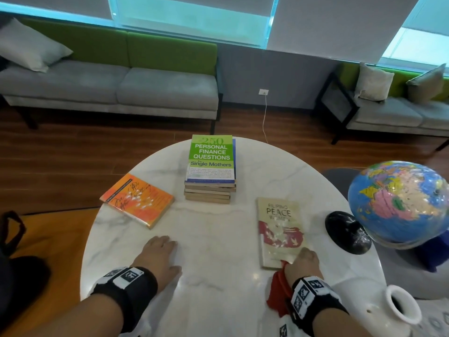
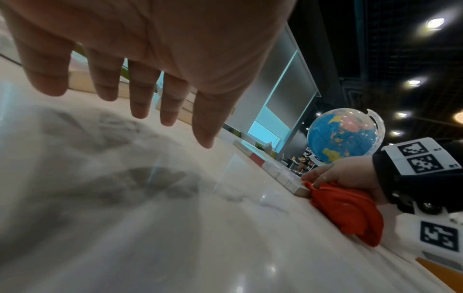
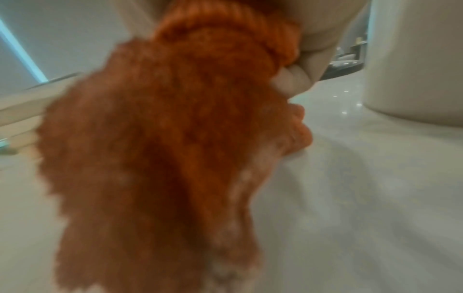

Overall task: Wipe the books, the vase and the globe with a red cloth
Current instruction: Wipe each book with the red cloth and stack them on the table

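Table: round white marble-patterned tabletop (image 1: 218, 239), bearing all the items listed below.
Globe: blue world globe (image 1: 398, 203) on a stand at the right edge of the table; also seen from the left wrist view (image 2: 342, 134).
Book stack: pile of books (image 1: 210, 166) at the far middle of the table, the top one a green-and-white cover titled "250 Personal Finance Questions for Single Mothers".
Vase: white ceramic vase (image 1: 393, 310) at the near right corner, mouth tilted toward the camera.
Orange book: lies flat (image 1: 137, 200) at the left, well apart from the stack, angled.
Peace book: beige-and-red cover reading "Filipino Peace Women" (image 1: 281, 229), flat at the right, between the stack and the vase.
Black dome: glossy dark object (image 1: 347, 232) just beside the globe; its identity cannot be told.
Red cloth: bunched (image 1: 279, 290), trailing from the right hand onto the table at the near edge of the peace book.
Left hand: palm down (image 1: 158, 254), fingers straight and spread over bare marble, holding nothing.
Right hand: fingers curled round the red cloth (image 1: 305, 261), at the near corner of the peace book.
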`<state>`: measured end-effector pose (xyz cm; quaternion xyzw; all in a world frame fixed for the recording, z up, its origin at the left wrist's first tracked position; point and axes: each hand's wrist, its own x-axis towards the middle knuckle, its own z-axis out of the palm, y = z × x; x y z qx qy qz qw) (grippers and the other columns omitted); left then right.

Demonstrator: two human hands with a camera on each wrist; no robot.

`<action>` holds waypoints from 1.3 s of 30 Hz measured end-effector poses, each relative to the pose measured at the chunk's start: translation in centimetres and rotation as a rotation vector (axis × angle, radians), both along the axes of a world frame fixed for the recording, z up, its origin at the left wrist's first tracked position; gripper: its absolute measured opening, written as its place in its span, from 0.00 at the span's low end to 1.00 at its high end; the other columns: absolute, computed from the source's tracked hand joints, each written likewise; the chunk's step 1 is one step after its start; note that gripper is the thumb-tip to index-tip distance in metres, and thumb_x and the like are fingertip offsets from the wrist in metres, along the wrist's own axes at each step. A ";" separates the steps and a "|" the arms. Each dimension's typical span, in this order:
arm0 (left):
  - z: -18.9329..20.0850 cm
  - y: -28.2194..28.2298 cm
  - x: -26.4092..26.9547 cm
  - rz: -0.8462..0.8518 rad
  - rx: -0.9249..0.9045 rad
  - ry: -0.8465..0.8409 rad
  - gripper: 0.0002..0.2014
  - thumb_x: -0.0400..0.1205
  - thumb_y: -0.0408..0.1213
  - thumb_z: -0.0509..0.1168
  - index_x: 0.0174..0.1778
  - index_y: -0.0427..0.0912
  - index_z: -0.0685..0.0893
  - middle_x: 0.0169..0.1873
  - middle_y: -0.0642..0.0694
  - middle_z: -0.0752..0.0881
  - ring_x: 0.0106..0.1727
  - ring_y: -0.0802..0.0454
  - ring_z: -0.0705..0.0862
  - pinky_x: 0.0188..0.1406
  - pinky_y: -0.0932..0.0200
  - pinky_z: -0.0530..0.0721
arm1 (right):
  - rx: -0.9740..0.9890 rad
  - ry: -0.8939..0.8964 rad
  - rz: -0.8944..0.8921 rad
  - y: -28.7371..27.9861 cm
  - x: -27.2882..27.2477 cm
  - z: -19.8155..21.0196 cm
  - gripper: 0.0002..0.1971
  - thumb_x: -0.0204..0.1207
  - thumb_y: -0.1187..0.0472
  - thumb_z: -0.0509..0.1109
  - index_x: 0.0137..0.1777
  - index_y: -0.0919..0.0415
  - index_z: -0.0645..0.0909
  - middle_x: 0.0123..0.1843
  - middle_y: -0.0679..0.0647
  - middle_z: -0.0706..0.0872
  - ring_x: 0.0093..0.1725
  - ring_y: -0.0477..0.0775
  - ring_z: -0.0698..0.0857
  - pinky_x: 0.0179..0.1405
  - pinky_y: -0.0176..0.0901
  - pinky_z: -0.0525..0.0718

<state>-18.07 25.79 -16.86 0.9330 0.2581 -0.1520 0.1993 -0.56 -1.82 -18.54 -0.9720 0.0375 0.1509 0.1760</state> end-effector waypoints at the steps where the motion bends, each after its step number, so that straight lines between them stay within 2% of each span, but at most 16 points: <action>1: 0.0 -0.2 0.2 -0.012 -0.013 -0.015 0.35 0.82 0.54 0.60 0.83 0.48 0.56 0.83 0.48 0.54 0.84 0.47 0.50 0.82 0.57 0.50 | -0.020 0.018 0.061 0.3 -0.4 0.1 0.30 0.78 0.55 0.67 0.76 0.66 0.63 0.79 0.59 0.62 0.68 0.61 0.76 0.62 0.48 0.76; 3: 0.0 -0.5 0.6 -0.019 -0.043 -0.060 0.35 0.81 0.53 0.62 0.83 0.49 0.57 0.83 0.49 0.55 0.84 0.48 0.50 0.82 0.57 0.50 | -0.058 0.046 0.199 0.8 -1.3 0.2 0.32 0.79 0.54 0.65 0.78 0.63 0.58 0.81 0.55 0.58 0.70 0.56 0.74 0.66 0.46 0.73; 6: 0.0 -0.8 0.9 0.001 -0.080 -0.143 0.38 0.80 0.52 0.64 0.83 0.48 0.55 0.82 0.51 0.56 0.83 0.51 0.51 0.81 0.59 0.52 | -0.001 0.112 0.338 1.2 -2.7 0.1 0.34 0.79 0.55 0.65 0.81 0.58 0.54 0.82 0.49 0.54 0.71 0.53 0.74 0.70 0.44 0.72; 10: 0.6 -0.9 1.4 0.019 -0.102 -0.200 0.46 0.77 0.52 0.69 0.84 0.47 0.49 0.83 0.51 0.51 0.84 0.53 0.51 0.81 0.61 0.52 | 0.039 0.152 0.610 2.0 -4.3 0.3 0.35 0.79 0.55 0.62 0.83 0.49 0.51 0.84 0.39 0.47 0.74 0.49 0.73 0.73 0.39 0.69; 12: 0.6 -0.7 1.5 0.030 -0.119 -0.182 0.50 0.74 0.52 0.72 0.84 0.47 0.46 0.84 0.52 0.48 0.84 0.54 0.50 0.81 0.61 0.52 | 0.040 0.159 0.731 2.9 -5.0 0.8 0.34 0.79 0.56 0.61 0.83 0.46 0.51 0.83 0.34 0.45 0.69 0.48 0.78 0.68 0.38 0.73; 14: 0.6 -0.4 1.2 0.028 -0.115 -0.130 0.51 0.72 0.54 0.72 0.84 0.47 0.47 0.84 0.53 0.49 0.83 0.55 0.52 0.81 0.60 0.54 | 0.053 0.125 0.797 3.5 -5.5 1.0 0.33 0.77 0.55 0.62 0.81 0.45 0.54 0.82 0.31 0.48 0.59 0.47 0.83 0.61 0.37 0.77; 17: 0.6 0.2 0.1 0.009 -0.080 -0.066 0.48 0.72 0.55 0.70 0.84 0.48 0.52 0.80 0.52 0.60 0.79 0.53 0.62 0.77 0.59 0.64 | 0.127 0.048 0.740 3.7 -5.5 1.4 0.23 0.73 0.53 0.68 0.68 0.43 0.68 0.71 0.39 0.64 0.45 0.43 0.83 0.51 0.34 0.79; 20: 0.5 0.4 -0.9 -0.003 -0.070 -0.046 0.45 0.74 0.54 0.70 0.83 0.49 0.54 0.79 0.52 0.63 0.77 0.52 0.65 0.75 0.60 0.67 | 0.175 -0.025 0.583 2.9 -4.5 1.9 0.09 0.73 0.52 0.70 0.49 0.43 0.73 0.56 0.43 0.73 0.41 0.40 0.78 0.48 0.32 0.76; 22: 0.4 0.4 -1.3 0.002 -0.079 -0.046 0.43 0.75 0.53 0.69 0.83 0.50 0.54 0.78 0.51 0.63 0.77 0.52 0.66 0.75 0.61 0.66 | 0.180 -0.064 0.529 2.6 -4.2 2.0 0.07 0.73 0.52 0.71 0.42 0.44 0.74 0.50 0.45 0.75 0.42 0.40 0.76 0.48 0.31 0.73; 24: 0.3 0.2 -1.6 0.017 -0.091 -0.056 0.43 0.76 0.53 0.68 0.83 0.50 0.54 0.77 0.51 0.65 0.75 0.52 0.67 0.74 0.62 0.67 | 0.220 -0.082 0.551 2.8 -4.9 1.7 0.05 0.72 0.51 0.73 0.42 0.46 0.78 0.48 0.44 0.76 0.45 0.42 0.78 0.48 0.28 0.71; 26: 0.1 0.1 -1.8 0.038 -0.106 -0.063 0.43 0.76 0.52 0.69 0.84 0.50 0.54 0.75 0.51 0.66 0.74 0.52 0.69 0.72 0.63 0.68 | 0.234 -0.045 0.686 3.1 -6.6 1.2 0.09 0.73 0.49 0.70 0.51 0.48 0.83 0.52 0.39 0.74 0.50 0.39 0.78 0.53 0.22 0.69; 28: -0.2 0.0 -1.9 0.056 -0.114 -0.067 0.43 0.76 0.52 0.70 0.84 0.51 0.54 0.74 0.51 0.66 0.73 0.52 0.69 0.71 0.63 0.70 | 0.213 0.012 0.856 3.2 -8.0 0.5 0.16 0.75 0.46 0.63 0.60 0.45 0.83 0.58 0.37 0.73 0.55 0.36 0.76 0.58 0.19 0.66; 30: -0.3 0.1 -1.8 0.064 -0.115 -0.060 0.44 0.75 0.53 0.70 0.84 0.52 0.54 0.74 0.52 0.65 0.72 0.52 0.69 0.71 0.62 0.71 | 0.213 -0.010 0.889 3.2 -8.0 0.4 0.21 0.77 0.43 0.55 0.63 0.44 0.83 0.59 0.39 0.72 0.54 0.38 0.77 0.60 0.21 0.68; 34: -0.4 0.3 -1.8 0.038 -0.114 -0.024 0.48 0.73 0.55 0.71 0.84 0.53 0.51 0.76 0.51 0.62 0.74 0.51 0.67 0.74 0.60 0.69 | 0.162 -0.078 0.722 4.1 -7.2 0.8 0.12 0.82 0.51 0.59 0.61 0.48 0.79 0.52 0.42 0.71 0.45 0.42 0.78 0.51 0.30 0.77; 36: -0.4 0.3 -1.9 0.033 -0.115 -0.015 0.50 0.70 0.56 0.72 0.84 0.54 0.51 0.76 0.52 0.61 0.74 0.51 0.67 0.73 0.60 0.69 | 0.138 -0.056 0.813 4.3 -7.9 0.9 0.09 0.82 0.53 0.60 0.57 0.49 0.79 0.52 0.44 0.71 0.47 0.45 0.79 0.48 0.29 0.74; 39: -0.6 0.5 -1.9 0.031 -0.117 -0.016 0.51 0.69 0.56 0.73 0.84 0.55 0.51 0.76 0.52 0.61 0.74 0.51 0.67 0.73 0.60 0.70 | 0.150 0.018 0.948 3.8 -7.9 1.3 0.09 0.81 0.54 0.62 0.55 0.50 0.83 0.51 0.41 0.72 0.50 0.44 0.79 0.50 0.27 0.72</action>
